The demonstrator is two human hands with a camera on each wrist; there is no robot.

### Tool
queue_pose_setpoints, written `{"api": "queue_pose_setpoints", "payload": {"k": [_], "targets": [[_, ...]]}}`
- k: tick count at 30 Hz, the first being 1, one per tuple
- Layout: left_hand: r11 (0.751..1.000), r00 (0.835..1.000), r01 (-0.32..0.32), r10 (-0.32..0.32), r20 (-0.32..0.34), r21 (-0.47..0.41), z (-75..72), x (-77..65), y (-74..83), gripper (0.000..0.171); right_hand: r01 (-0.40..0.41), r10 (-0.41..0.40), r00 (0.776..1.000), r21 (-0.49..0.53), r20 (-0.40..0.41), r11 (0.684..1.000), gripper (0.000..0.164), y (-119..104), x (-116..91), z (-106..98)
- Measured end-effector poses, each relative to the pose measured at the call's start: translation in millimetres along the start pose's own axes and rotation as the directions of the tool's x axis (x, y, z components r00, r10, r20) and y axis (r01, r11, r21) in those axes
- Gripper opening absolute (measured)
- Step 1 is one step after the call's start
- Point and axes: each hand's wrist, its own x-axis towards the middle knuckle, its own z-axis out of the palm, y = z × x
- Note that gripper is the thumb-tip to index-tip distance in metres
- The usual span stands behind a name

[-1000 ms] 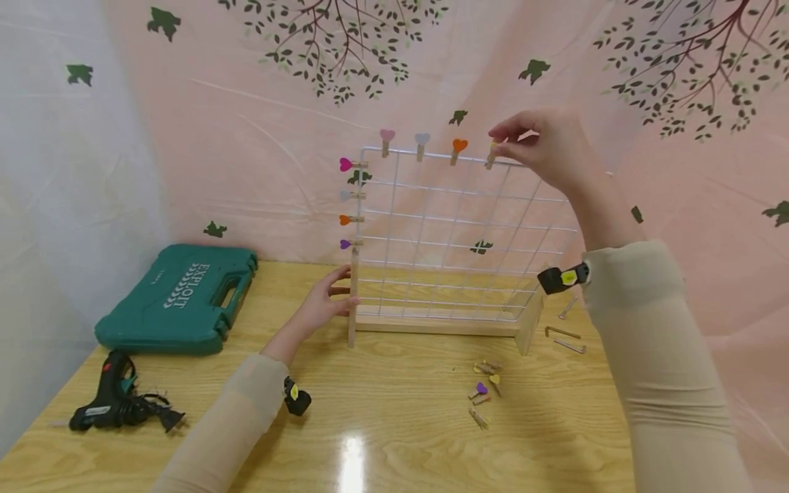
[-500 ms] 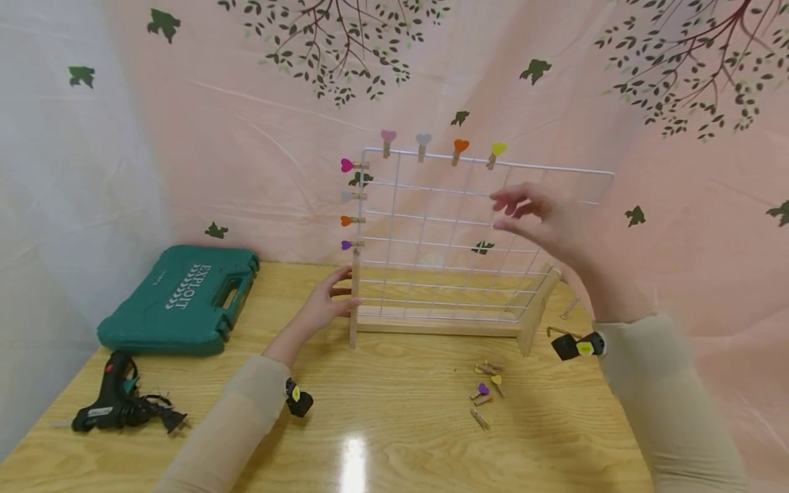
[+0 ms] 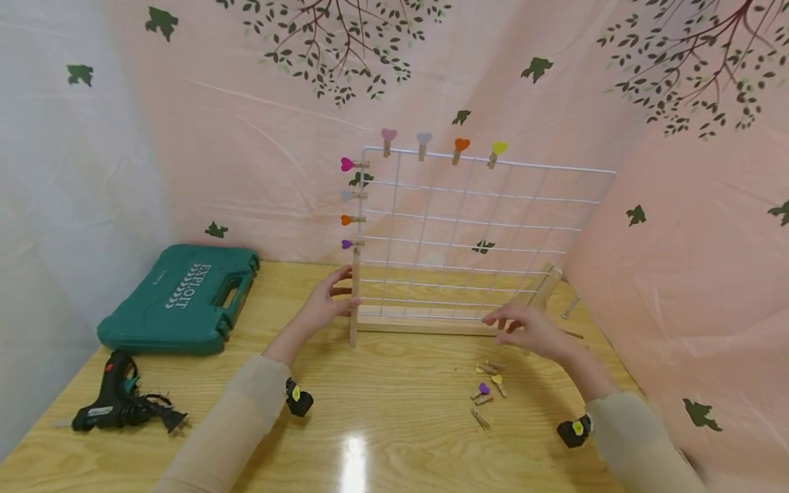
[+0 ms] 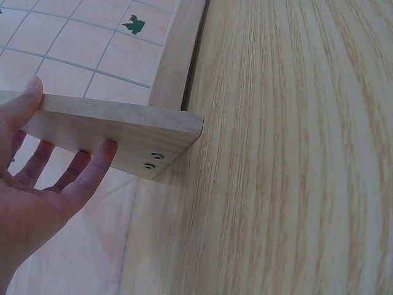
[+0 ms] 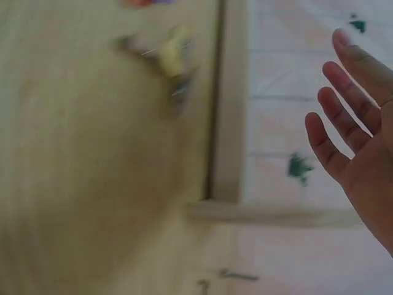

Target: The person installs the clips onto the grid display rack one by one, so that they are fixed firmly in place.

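Observation:
My left hand (image 3: 320, 305) holds the left side board (image 4: 86, 126) of a wooden stand, its thumb over the edge and fingertips against the outer face. A white wire grid (image 3: 555, 167) stands upright in it. Heart clothespins line the grid's left edge, including a magenta clothespin (image 3: 347, 164), and its top bar, where a yellow clothespin (image 3: 499, 149) is the rightmost. My right hand (image 3: 530, 329) hovers in front of the grid's lower right, fingers loosely bent, holding nothing. Several loose clothespins (image 3: 483, 390) lie on the table just below it; they look blurred in the right wrist view.
A green tool case (image 3: 181, 298) lies at the left, with a black glue gun (image 3: 107, 404) and its cord in front. A metal bolt (image 3: 571, 307) lies behind the stand's right side. Patterned pink cloth (image 3: 277, 192) hangs behind the table.
My right hand has let go of the yellow clothespin, which stays on the top bar, and has come down toward the loose clothespins. My left hand has stayed on the stand.

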Motion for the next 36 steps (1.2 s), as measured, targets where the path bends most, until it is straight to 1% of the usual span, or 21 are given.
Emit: {"api": "queue_pose_setpoints", "payload": {"k": [3, 5, 7, 10, 12, 16, 19, 21, 25, 28, 30, 33, 36], "targets": [[1.000, 1.000, -0.001, 0.001, 0.000, -0.006, 0.0, -0.1, 0.0, 0.071, -0.035, 0.032, 0.998, 0.052, 0.058, 0.998, 0.036, 23.8, -13.2, 14.8], [1.000, 1.000, -0.001, 0.001, 0.001, -0.008, 0.2, 0.0, 0.0, 0.071, -0.041, 0.036, 0.996, 0.057, 0.085, 0.998, 0.035, 34.8, -20.1, 22.5], [1.000, 1.000, -0.002, 0.002, 0.000, -0.007, 0.4, 0.3, 0.2, 0.071, -0.024, 0.019, 0.994, 0.048, 0.103, 0.999, 0.035, 42.6, -24.6, 29.0], [1.000, 1.000, -0.001, 0.001, -0.003, -0.007, 0.6, 0.9, 0.7, 0.071, 0.000, -0.007, 0.990, 0.047, 0.138, 0.999, 0.034, 50.3, -27.6, 36.8], [1.000, 1.000, 0.000, 0.000, -0.005, -0.008, 0.6, 1.2, 1.2, 0.071, 0.021, -0.031, 0.987, 0.064, 0.156, 0.998, 0.032, 52.9, -26.9, 40.2], [1.000, 1.000, -0.004, 0.004, -0.004, -0.008, 0.4, 1.6, 1.5, 0.070, 0.056, -0.071, 0.981, 0.090, 0.178, 0.994, 0.025, 55.2, -23.2, 43.8], [1.000, 1.000, -0.003, 0.003, -0.002, -0.009, 0.4, 1.9, 0.9, 0.070, 0.076, -0.089, 0.979, 0.076, 0.183, 0.994, 0.018, 55.4, -20.6, 45.2], [1.000, 1.000, 0.001, -0.001, -0.002, -0.010, 0.4, 2.0, 0.5, 0.071, 0.067, -0.078, 0.980, 0.064, 0.185, 0.996, 0.014, 55.1, -19.7, 45.7], [1.000, 1.000, 0.007, -0.007, -0.003, -0.008, 0.5, 1.7, 0.9, 0.072, -0.003, -0.008, 0.981, 0.058, 0.193, 0.998, 0.013, 52.2, -19.1, 44.4], [1.000, 1.000, 0.008, -0.008, -0.003, -0.006, 0.3, 1.4, 1.2, 0.072, -0.065, 0.054, 0.981, 0.056, 0.184, 0.996, 0.012, 46.5, -18.0, 41.8], [1.000, 1.000, 0.009, -0.009, -0.004, -0.004, 0.2, 1.3, 1.2, 0.071, -0.100, 0.087, 0.982, 0.072, 0.167, 0.992, 0.013, 40.2, -16.5, 37.7], [1.000, 1.000, 0.011, -0.011, -0.002, 0.001, 0.2, 1.2, 0.9, 0.072, -0.110, 0.100, 0.989, 0.092, 0.108, 0.990, 0.017, 26.6, -12.7, 27.2], [1.000, 1.000, 0.012, -0.012, 0.001, 0.006, 0.0, 1.3, 0.2, 0.072, -0.076, 0.074, 0.997, 0.081, 0.028, 0.994, 0.019, 7.7, -7.1, 11.5]]}}
